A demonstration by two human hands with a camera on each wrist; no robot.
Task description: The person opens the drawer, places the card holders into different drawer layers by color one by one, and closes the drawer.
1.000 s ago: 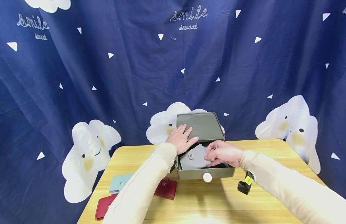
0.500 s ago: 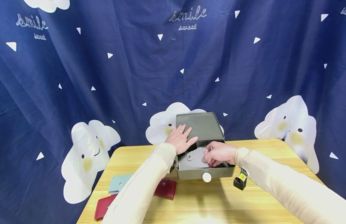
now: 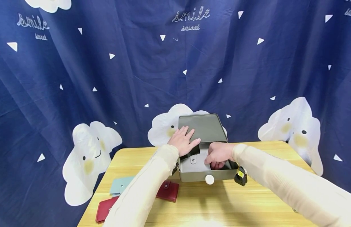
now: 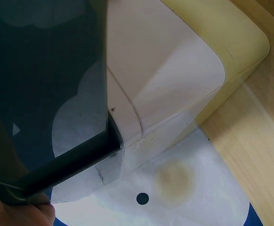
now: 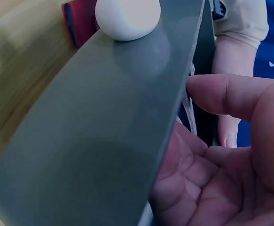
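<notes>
With the right hand (image 3: 220, 153), pinching a grey wallet (image 3: 196, 165) inside the opened box (image 3: 192, 177); with the left hand (image 3: 183, 142), spread, touching the raised lid (image 3: 207, 127). Not yet releasing the grey wallet, with a blue wallet (image 3: 119, 185) and red wallets (image 3: 171, 192) left on the worktop (image 3: 263, 201).

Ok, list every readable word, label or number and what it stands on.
"smile": navy curtain, upper left and upper centre.
"sweet": navy curtain, beneath each "smile".
Navy curtain, upper right: lettering cut off.
Yellow label on black wrist device: too small to read.
Dark marks, left wrist view: too blurred.
</notes>
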